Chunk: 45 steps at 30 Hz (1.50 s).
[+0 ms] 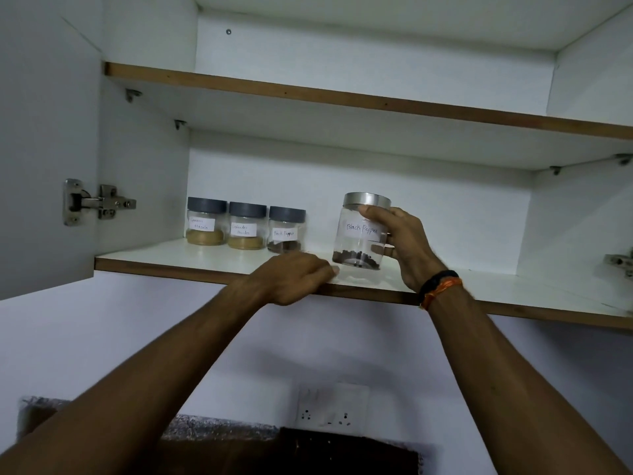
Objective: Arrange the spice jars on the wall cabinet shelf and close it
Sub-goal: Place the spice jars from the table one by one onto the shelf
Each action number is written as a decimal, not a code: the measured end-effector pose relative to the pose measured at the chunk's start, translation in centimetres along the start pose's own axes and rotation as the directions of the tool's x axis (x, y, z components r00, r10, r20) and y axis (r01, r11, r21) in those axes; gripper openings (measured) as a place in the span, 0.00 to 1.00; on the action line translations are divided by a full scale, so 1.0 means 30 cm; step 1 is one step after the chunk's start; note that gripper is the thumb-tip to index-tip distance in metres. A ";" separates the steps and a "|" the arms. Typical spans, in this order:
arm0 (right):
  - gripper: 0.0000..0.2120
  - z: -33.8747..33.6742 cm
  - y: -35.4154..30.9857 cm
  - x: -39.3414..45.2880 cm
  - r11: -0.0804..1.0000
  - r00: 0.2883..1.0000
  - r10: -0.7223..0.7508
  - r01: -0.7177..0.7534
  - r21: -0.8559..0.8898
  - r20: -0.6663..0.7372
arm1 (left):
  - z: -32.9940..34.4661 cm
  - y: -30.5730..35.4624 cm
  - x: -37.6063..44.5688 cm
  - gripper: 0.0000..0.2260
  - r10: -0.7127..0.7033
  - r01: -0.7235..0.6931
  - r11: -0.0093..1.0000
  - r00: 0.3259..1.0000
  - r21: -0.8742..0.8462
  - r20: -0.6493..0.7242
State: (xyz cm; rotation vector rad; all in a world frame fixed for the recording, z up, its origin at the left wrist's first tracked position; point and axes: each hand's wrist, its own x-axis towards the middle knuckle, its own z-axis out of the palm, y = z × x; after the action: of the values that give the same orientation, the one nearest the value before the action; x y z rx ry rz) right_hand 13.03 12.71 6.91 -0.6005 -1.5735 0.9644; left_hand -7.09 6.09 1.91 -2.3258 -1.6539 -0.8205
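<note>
My right hand (404, 245) grips a clear jar with a silver lid (359, 234), labelled Black Pepper, with peppercorns at its bottom; it stands on or just above the lower shelf (205, 262) of the open wall cabinet. My left hand (294, 277) rests curled on the shelf's front edge, holding nothing. At the back left, three grey-lidded jars stand in a row: a masala jar (205, 222), a coriander powder jar (247, 227) and a small black pepper jar (286, 231).
The left cabinet door (44, 149) hangs open on its hinge (99, 202). A second hinge (620, 262) shows at the right edge. The upper shelf (342, 96) holds nothing visible. Below, a wall socket (329, 414) sits above a dark counter.
</note>
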 end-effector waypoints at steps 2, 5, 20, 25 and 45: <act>0.19 0.005 0.019 0.048 0.999 0.999 0.029 -0.029 -0.018 0.019 | -0.002 0.011 0.023 0.22 0.065 -0.079 0.991 0.989 0.108 0.134; 0.20 0.010 0.051 0.126 0.996 0.997 0.062 -0.059 -0.067 0.045 | 0.012 -0.001 0.057 0.33 0.110 -0.174 0.933 0.971 0.314 0.211; 0.17 0.054 0.187 0.397 0.957 0.960 0.138 -0.065 -0.284 0.243 | 0.044 -0.032 0.074 0.32 0.322 -0.326 0.856 0.943 0.401 0.081; 0.17 0.087 0.208 0.455 0.937 0.944 0.187 -0.088 -0.338 0.272 | 0.053 -0.048 0.074 0.31 0.370 -0.341 0.843 0.929 0.416 0.013; 0.19 0.138 0.285 0.559 0.949 0.963 0.143 -0.069 -0.306 0.227 | 0.057 -0.044 0.080 0.31 0.365 -0.344 0.836 0.931 0.427 0.036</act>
State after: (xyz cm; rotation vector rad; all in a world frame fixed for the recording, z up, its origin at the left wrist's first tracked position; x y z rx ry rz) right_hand 4.12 29.70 8.80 -0.8054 -1.9462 0.9163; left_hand -7.18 9.28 1.52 -2.1713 -1.1725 -0.3817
